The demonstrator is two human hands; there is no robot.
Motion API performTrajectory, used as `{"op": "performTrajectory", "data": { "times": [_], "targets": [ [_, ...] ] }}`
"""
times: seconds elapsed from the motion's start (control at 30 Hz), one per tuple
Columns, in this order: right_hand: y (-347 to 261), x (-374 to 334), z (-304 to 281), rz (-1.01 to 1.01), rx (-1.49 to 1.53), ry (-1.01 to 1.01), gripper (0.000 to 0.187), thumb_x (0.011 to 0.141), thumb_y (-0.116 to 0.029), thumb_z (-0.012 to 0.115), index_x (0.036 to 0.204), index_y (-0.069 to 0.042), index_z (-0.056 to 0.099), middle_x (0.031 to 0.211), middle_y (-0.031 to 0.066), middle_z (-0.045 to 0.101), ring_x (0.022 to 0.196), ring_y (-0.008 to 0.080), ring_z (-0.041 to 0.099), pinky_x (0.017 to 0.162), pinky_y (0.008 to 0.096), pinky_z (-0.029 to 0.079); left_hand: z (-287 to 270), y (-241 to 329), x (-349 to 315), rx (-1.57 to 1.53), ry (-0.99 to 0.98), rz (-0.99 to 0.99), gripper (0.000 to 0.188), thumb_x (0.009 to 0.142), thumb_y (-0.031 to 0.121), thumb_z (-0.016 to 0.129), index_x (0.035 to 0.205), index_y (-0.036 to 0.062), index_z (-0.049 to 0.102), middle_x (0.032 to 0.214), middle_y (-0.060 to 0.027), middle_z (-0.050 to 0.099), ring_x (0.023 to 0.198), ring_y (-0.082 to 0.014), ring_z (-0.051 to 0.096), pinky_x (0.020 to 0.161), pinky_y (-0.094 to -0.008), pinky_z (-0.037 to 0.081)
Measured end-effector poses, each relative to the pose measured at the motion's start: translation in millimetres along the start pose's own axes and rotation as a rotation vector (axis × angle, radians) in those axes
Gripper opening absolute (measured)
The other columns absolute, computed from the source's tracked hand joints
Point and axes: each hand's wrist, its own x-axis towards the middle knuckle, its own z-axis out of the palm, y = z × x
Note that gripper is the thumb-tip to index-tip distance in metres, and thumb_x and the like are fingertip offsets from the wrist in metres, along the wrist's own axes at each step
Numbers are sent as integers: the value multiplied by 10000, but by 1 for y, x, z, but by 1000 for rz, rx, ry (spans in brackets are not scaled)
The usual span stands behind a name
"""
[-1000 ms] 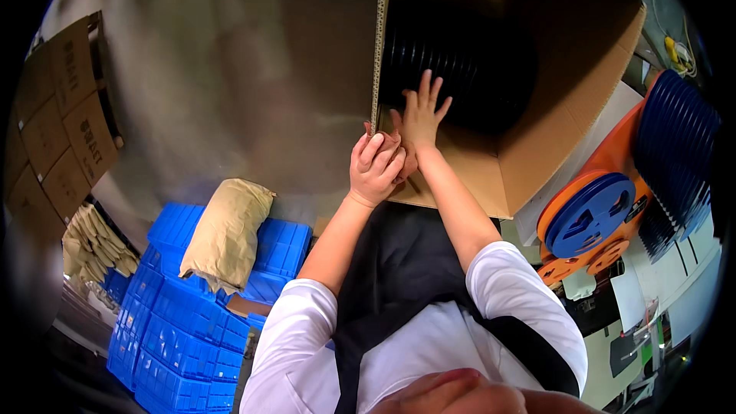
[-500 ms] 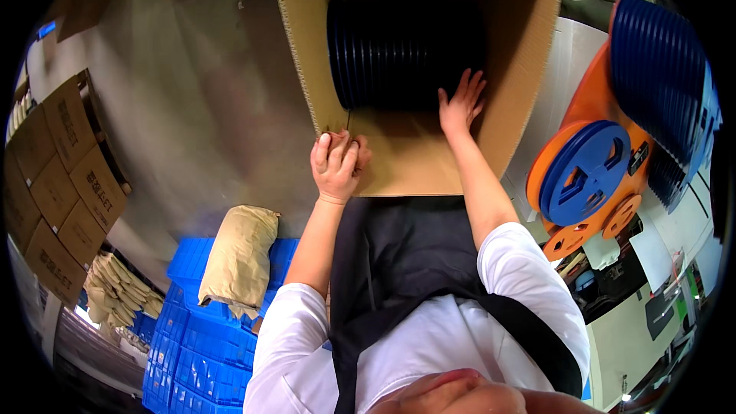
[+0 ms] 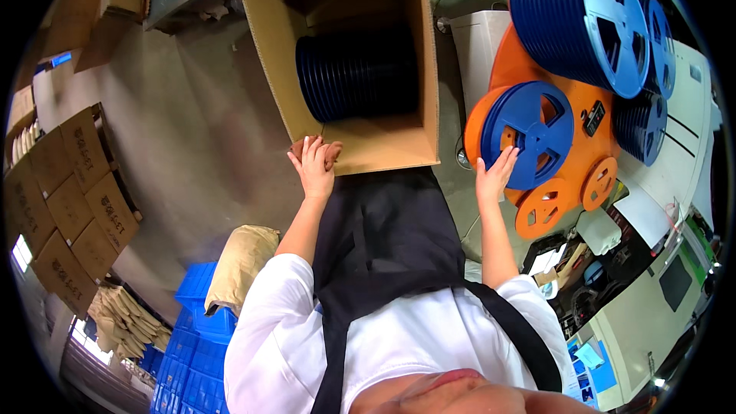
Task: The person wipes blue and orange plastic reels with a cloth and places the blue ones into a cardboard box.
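A stack of dark blue reels (image 3: 337,80) lies on its side inside a tall open cardboard box (image 3: 387,159). At the box's near left corner, my left hand (image 3: 314,172) is closed on a crumpled brown cloth (image 3: 332,154). My right hand (image 3: 496,178) is outside the box, fingers apart, at the lower left rim of a blue reel (image 3: 543,126). That reel sits upright on an orange stand (image 3: 579,157), its spokes facing outward. My right fingertips seem to touch it; a firm grip does not show.
More stacked blue reels (image 3: 567,27) stand beyond the orange stand. Smaller orange wheels (image 3: 540,208) are low on it. To my left are a paper sack (image 3: 241,264) on blue crates (image 3: 201,364) and piled cardboard boxes (image 3: 73,192). A pale machine (image 3: 652,310) is at lower right.
My right hand has left the box and moved right to the blue reel on the stand. My view has turned right. My left hand stays at the box corner.
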Motion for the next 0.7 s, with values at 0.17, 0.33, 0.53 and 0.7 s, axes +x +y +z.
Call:
{"op": "performTrajectory", "data": {
  "times": [0.17,0.33,0.53,0.7],
  "targets": [
    [22,5,13,96,-77,-124,528,751,-132,700,1234,-36,509,1173,142,562,1099,325,520,923,418,420,-19,9,-1,-130,-71,104,353,762,44,596,1108,116,605,1241,-67,566,1267,-269,435,1094,-532,213],
    [0,20,-17,47,-38,-78,421,700,-123,739,1091,-73,589,994,77,578,988,270,547,854,388,401,-63,17,13,-243,-140,132,325,741,15,639,1047,125,626,1175,-83,594,1182,-278,515,1017,-424,369],
    [-46,-11,-90,-146,17,26,414,657,-99,744,1041,-96,591,926,33,560,940,217,547,840,396,363,-106,51,42,-403,-159,229,335,740,-96,496,986,72,648,978,-64,616,920,-196,592,931,-298,436],
    [-96,-27,-131,-309,15,118,382,660,-82,717,1023,-110,602,893,9,541,916,183,532,859,398,318,-105,48,56,-568,-190,29,438,705,-116,437,1019,91,662,963,-18,614,792,-103,561,667,-227,456]
  ]
}}
